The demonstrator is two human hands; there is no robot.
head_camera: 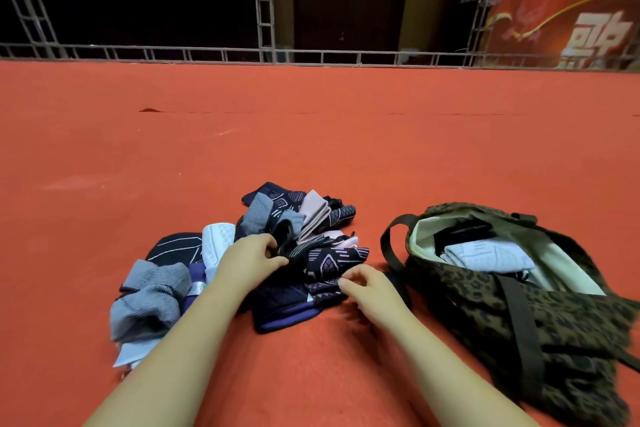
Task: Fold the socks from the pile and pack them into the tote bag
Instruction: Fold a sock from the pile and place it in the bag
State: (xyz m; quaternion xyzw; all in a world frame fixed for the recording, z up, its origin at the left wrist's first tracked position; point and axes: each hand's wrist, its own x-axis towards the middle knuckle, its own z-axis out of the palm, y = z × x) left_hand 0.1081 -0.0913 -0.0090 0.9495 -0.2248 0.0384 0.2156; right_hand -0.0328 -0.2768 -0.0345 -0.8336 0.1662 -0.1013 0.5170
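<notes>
Left of the leopard-print tote bag (512, 315): sock pile (277, 253), left hand (249, 258) pinching a dark sock (287, 243), right hand (367, 288), nearer the bag, pinching a patterned navy sock (329, 262).

Red carpet floor (242, 135), metal truss (263, 0), dark door (351, 0).

Lighting even and moderately bright on the red carpet floor (311, 135); soft shadows only, directly under the sock pile (277, 253) and tote bag (519, 305), consistent with overhead diffuse light. Background scaffolding (263, 0) and doorway (349, 0) dim, detail lost in dark areas. Wide-angle distortion bows the far railing (311, 55) and stretches the forearms at the bottom edge; slight motion blur on right hand (370, 291) and bag edge, no glare.
</notes>
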